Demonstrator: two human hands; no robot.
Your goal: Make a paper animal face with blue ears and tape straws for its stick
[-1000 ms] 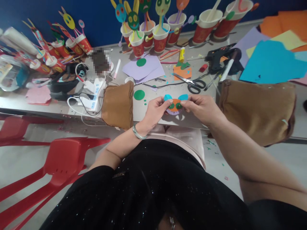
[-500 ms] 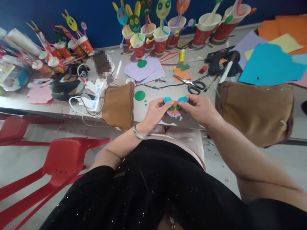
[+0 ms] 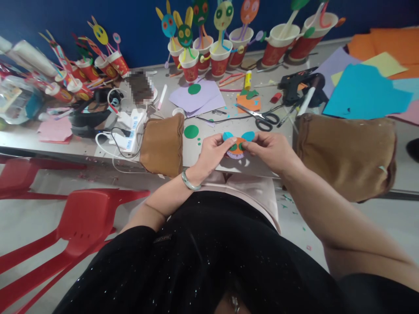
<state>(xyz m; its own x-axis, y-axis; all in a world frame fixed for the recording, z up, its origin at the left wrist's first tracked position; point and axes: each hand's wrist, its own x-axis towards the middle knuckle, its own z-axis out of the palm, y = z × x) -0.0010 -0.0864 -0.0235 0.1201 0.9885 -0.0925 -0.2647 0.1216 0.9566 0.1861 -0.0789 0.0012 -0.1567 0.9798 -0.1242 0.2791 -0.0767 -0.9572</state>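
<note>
Between my two hands is a small paper face [image 3: 236, 145], orange with green round patches, blue ear-like pieces on top and a purple scalloped edge below. My left hand [image 3: 212, 150] pinches its left side near one blue piece. On the right side, my right hand [image 3: 273, 148] pinches it by the other blue piece. The fingers cover part of the face. Just beyond it lie black-handled scissors [image 3: 262, 117] and an orange paper scrap [image 3: 249, 103]. A green paper circle [image 3: 191, 131] is on the table left of my left hand.
Red paper cups [image 3: 221, 56] with paper-face figures stand along the blue wall. A glue stick [image 3: 248, 80], a glue gun [image 3: 296, 86] and purple paper [image 3: 196, 100] lie nearer. Brown cloth covers [image 3: 162, 146] hang over the table edge. A power strip [image 3: 132, 133] and a red chair [image 3: 83, 218] are left.
The paper face is tilted slightly differently, and its right blue piece has shifted a little to the left with my right fingers. Both hands keep their pinch.
</note>
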